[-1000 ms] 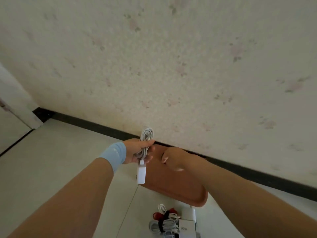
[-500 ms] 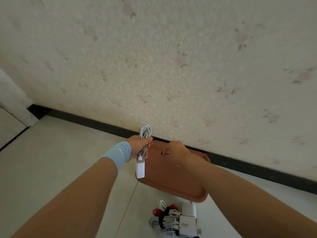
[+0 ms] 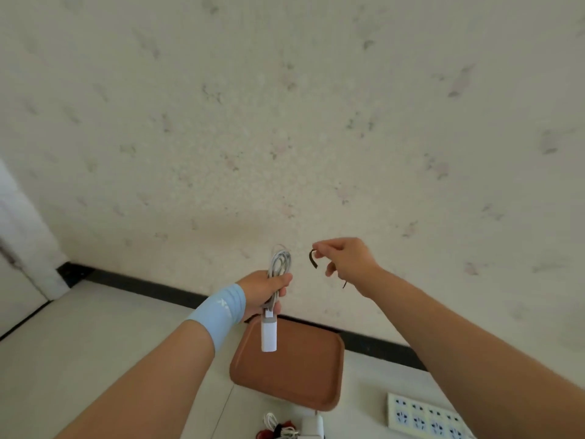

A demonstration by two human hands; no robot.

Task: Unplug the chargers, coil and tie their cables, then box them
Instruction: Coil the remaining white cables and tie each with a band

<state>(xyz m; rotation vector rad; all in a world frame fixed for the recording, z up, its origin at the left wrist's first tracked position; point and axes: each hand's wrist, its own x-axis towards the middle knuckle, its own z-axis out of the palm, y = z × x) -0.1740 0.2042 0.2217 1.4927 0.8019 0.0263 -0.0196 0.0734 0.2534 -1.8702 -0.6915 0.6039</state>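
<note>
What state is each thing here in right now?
Cable: coiled, not yet tied, gripped by the left hand.
Charger: unplugged, hanging below that hand.
Tie: loose, pinched by the right hand.
Tray: flat on the floor.
Power strip: visible sockets empty.

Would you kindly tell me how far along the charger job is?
Done: tied bundles lie on the floor at the bottom edge. In hand: the left hand grips a coiled white cable with its charger hanging; the right hand pinches a dark tie. Left: wrapping that tie, then boxing.
</note>
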